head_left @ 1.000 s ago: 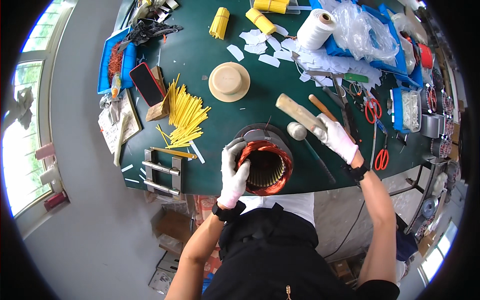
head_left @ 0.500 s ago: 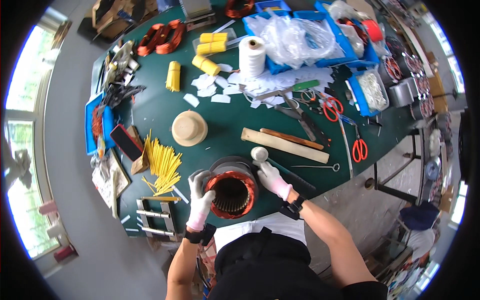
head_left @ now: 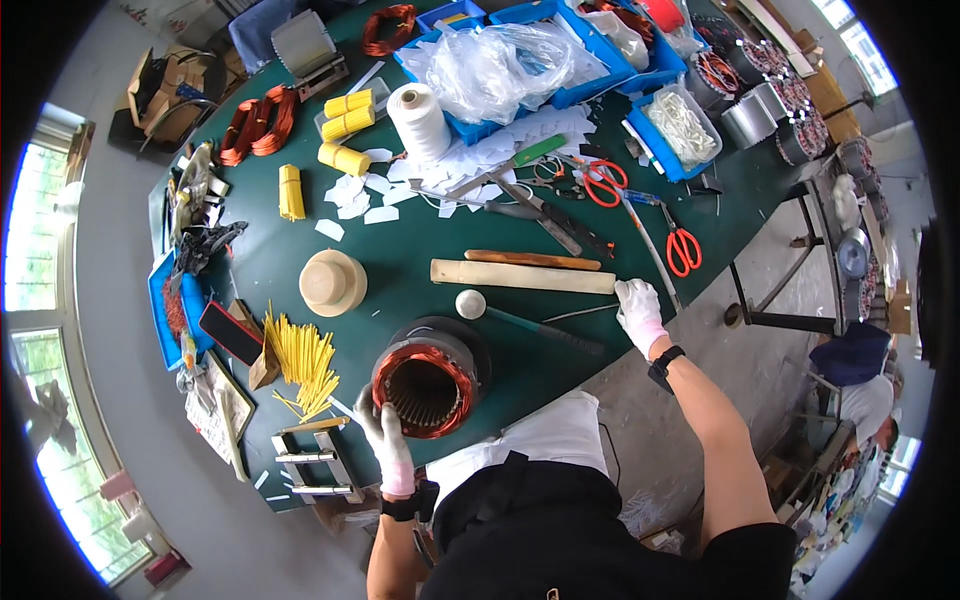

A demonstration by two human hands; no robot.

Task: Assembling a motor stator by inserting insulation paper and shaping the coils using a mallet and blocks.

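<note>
In front of me a motor stator (head_left: pixel 425 390) lies with its open bore facing me, copper windings round the rim. My left hand (head_left: pixel 385 440), in a white glove, grips the rim's lower left side, fingers and thumb closed on it. Out to the right, my gloved right hand (head_left: pixel 640 312) is closed at the ring end of a thin metal rod (head_left: pixel 582 312); its fingers hide the ring. That hand also lies beside the right tip of a pale flat wooden strip (head_left: pixel 520 276). Between the hands rests a white-headed mallet (head_left: pixel 471 304).
A beige stepped cylinder (head_left: pixel 333 283) stands beyond the stator, with loose yellow sticks (head_left: pixel 300 355) to its lower left. A brown wooden stick (head_left: pixel 535 260), orange-handled scissors (head_left: pixel 683 252) and a white thread spool (head_left: pixel 420 122) lie farther off. A metal frame (head_left: pixel 318 465) sits near the table's edge.
My right hand has left the mallet head and moved right to the rod's ring end. The left hand has slid lower along the stator's left rim. The whole view has shifted.
</note>
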